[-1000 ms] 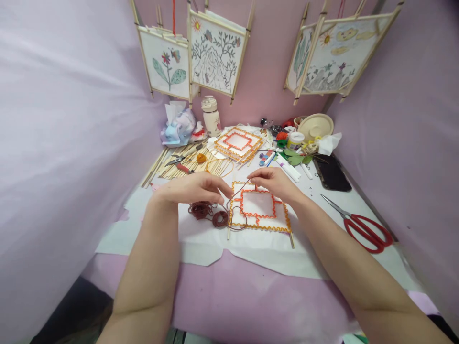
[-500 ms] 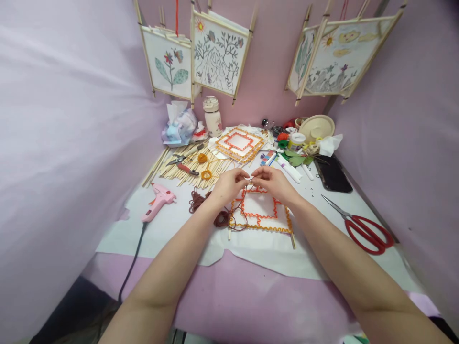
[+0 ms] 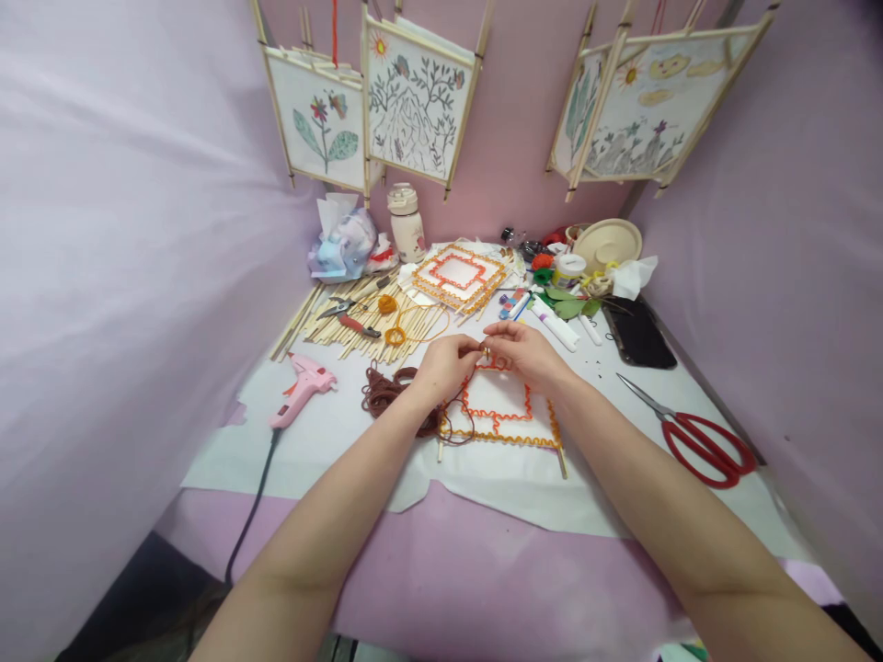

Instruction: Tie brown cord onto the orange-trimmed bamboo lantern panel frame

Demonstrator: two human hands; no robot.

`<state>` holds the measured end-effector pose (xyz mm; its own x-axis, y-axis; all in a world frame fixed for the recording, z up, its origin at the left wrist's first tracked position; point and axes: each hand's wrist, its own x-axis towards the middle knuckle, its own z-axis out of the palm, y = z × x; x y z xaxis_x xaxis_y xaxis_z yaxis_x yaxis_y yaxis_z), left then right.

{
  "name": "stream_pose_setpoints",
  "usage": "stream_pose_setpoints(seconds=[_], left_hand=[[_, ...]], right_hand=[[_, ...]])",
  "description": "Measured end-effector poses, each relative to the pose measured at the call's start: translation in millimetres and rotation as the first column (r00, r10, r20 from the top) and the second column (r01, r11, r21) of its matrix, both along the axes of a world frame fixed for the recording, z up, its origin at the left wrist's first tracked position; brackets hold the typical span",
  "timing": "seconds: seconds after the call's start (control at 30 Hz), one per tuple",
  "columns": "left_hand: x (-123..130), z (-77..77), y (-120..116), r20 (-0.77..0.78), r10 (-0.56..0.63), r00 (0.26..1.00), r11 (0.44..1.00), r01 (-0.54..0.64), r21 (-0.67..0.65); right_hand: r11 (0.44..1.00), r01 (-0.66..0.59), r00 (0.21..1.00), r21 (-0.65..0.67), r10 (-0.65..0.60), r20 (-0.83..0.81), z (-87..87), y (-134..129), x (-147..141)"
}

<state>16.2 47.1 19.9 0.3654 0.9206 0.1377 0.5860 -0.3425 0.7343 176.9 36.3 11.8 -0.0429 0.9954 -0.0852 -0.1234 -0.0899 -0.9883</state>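
Brown cord [image 3: 386,391] lies in a loose coil on the white paper sheet [image 3: 331,441], left of the trimmed panel [image 3: 500,405]; one strand runs up and to the right, toward the fingertips. Left hand [image 3: 445,363] and right hand [image 3: 524,349] meet above the panel's far edge, fingers pinched narrow on the strand's end. Pink glue gun [image 3: 303,386] rests well to the left, red scissors [image 3: 696,441] to the right.

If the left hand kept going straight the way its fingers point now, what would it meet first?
The left hand points right, fingertips already nearly meeting the right hand over the trimmed frame. It would probably meet the right hand's fingers first, though depth is unclear.
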Motion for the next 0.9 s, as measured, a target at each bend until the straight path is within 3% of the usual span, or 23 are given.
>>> stream_pose_setpoints(seconds=[0.13,0.27,0.5,0.9], left_hand=[[2.0,4.5,-1.1,0.149,0.029,0.988,0.986,-0.004,-0.164],[1.5,11.1,-3.7,0.196,0.053,0.979,0.968,-0.003,-0.249],[1.0,13.4,-5.2,0.234,0.052,0.971,0.95,0.024,-0.31],[1.3,-2.0,0.7,0.335,0.072,0.94,0.922,0.065,-0.382]], right_hand=[[0.996,0.008,0.987,-0.09,-0.022,-0.161,2.9,-1.1,-4.0],[0.995,0.014,0.974,-0.101,-0.037,-0.222,3.4,-1.5,-5.6],[0.996,0.046,0.969,-0.072,-0.062,-0.238,1.2,-0.7,-6.4],[0.994,0.098,0.959,-0.056,-0.109,-0.262,2.4,-1.7,-8.0]])
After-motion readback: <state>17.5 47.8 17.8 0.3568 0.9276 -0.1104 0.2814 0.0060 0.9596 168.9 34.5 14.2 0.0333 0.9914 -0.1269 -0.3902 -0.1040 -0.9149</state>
